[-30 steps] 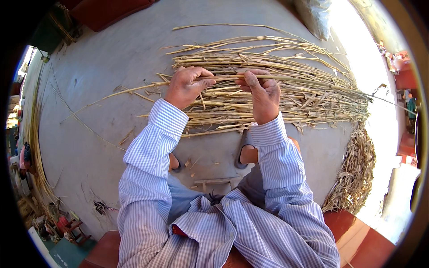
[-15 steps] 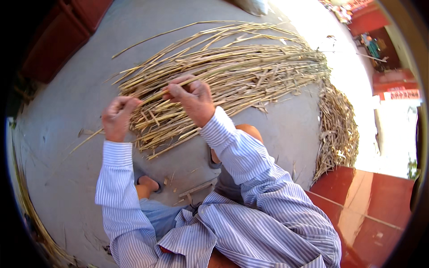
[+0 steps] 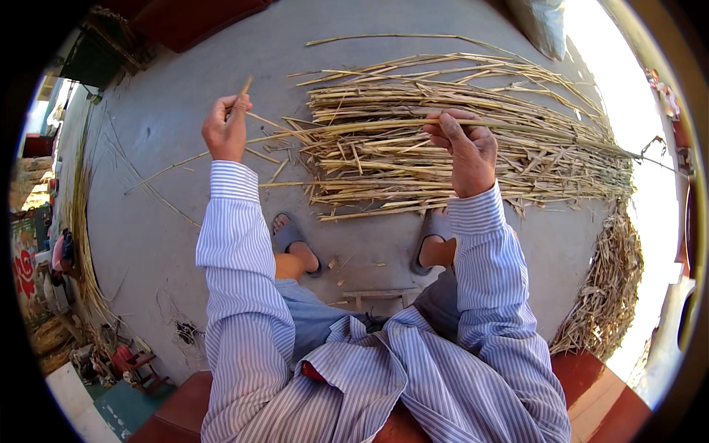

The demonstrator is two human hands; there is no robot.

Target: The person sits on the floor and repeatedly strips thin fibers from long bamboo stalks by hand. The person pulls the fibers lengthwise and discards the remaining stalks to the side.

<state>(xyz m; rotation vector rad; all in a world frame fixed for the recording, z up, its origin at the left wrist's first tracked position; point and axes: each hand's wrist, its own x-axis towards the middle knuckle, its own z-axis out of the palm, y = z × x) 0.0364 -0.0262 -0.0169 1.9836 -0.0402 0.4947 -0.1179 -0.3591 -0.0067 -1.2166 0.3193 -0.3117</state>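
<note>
My right hand (image 3: 471, 151) pinches a long dry stalk (image 3: 399, 123) between thumb and fingers. The stalk runs across, above a pile of straw-coloured stalks (image 3: 391, 159) lying side by side on the floor. Raised off to the left, away from the pile, my left hand (image 3: 226, 129) is closed on a short stalk piece (image 3: 247, 83) whose tip sticks up past the thumb. Beneath it, a few loose thin stalks (image 3: 166, 169) reach out to the left over the grey floor.
A heap of dry husks (image 3: 609, 284) lies at the right. My sandalled feet (image 3: 297, 247) stand before the pile, by a low wooden piece (image 3: 380, 295). More long stalks (image 3: 80, 221) lie along the left. A pale sack (image 3: 538, 26) stands at the far right.
My hands have moved apart: the left went left and up with a short stalk piece, the right slid along the stalk. The view has turned, so the pile now lies more level.
</note>
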